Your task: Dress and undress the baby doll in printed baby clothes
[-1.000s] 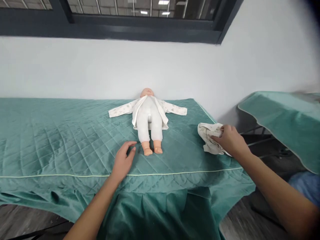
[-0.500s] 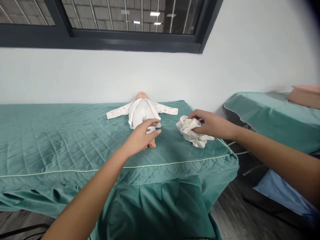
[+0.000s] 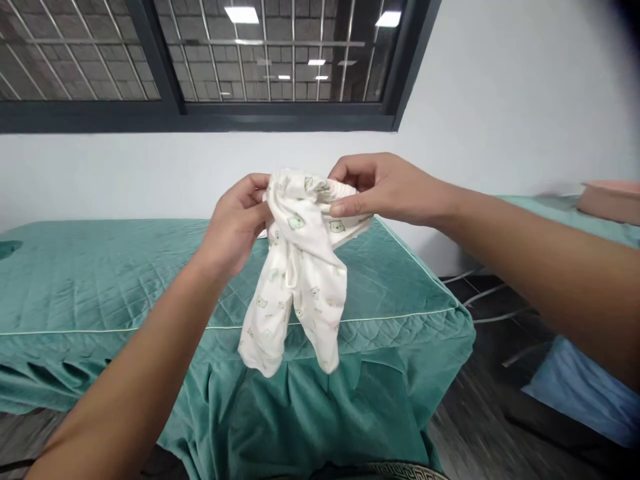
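Observation:
I hold up a small pair of white baby trousers (image 3: 295, 280) printed with little bear faces, in front of me above the table. My left hand (image 3: 235, 223) grips the waistband on its left side, fingers closed on the cloth. On the other side my right hand (image 3: 380, 187) pinches the waistband. The two legs of the trousers hang down loose. The raised garment and my hands hide the doll that lay on the table behind them.
A table under a quilted green cover (image 3: 100, 280) stretches to the left, against a white wall below a dark-framed window (image 3: 280, 67). To the right stands a second green-covered table (image 3: 620, 227) with a pink tub (image 3: 610, 197). Dark floor lies between them.
My right hand lifted the crumpled trousers off the table's right side and brought them to the middle. My left hand rose from beside the doll's feet and took hold of the waistband; the trousers now hang open.

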Tool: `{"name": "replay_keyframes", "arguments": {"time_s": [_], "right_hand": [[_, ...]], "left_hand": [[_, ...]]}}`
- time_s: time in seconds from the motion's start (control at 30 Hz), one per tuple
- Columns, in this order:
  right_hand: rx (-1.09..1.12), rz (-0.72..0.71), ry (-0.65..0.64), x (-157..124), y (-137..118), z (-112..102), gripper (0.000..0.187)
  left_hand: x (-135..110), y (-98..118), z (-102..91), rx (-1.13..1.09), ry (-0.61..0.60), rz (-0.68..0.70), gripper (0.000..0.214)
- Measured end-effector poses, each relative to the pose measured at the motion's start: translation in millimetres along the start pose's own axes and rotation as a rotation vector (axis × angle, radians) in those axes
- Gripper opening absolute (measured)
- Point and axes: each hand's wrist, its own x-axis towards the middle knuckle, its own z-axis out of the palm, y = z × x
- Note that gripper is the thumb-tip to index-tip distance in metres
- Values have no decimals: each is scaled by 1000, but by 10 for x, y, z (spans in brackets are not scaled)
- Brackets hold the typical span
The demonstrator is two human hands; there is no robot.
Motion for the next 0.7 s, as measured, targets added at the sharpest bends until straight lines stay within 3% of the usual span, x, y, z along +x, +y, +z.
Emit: {"name": "replay_keyframes", "arguments": {"time_s": [0.13,0.27,0.47,0.63,0.7], "right_hand": [[44,-43,20,97,-74,193,50],[124,-141,113,253,-57,364,51],[253,-116,194,371,110,420,45],[-13,20,8,290,268,326,41],[-153,64,-66,260,307,326,39]], "left_hand": [[-3,141,-142,-100,33,16,13],[-65,232,-79,-77,-40,30,22],[-79,93,-116,7,-214,-137,30],[70,-71,-374,-89,-55,2,17],[102,-85,-455,-38,-60,-26,17]]}}
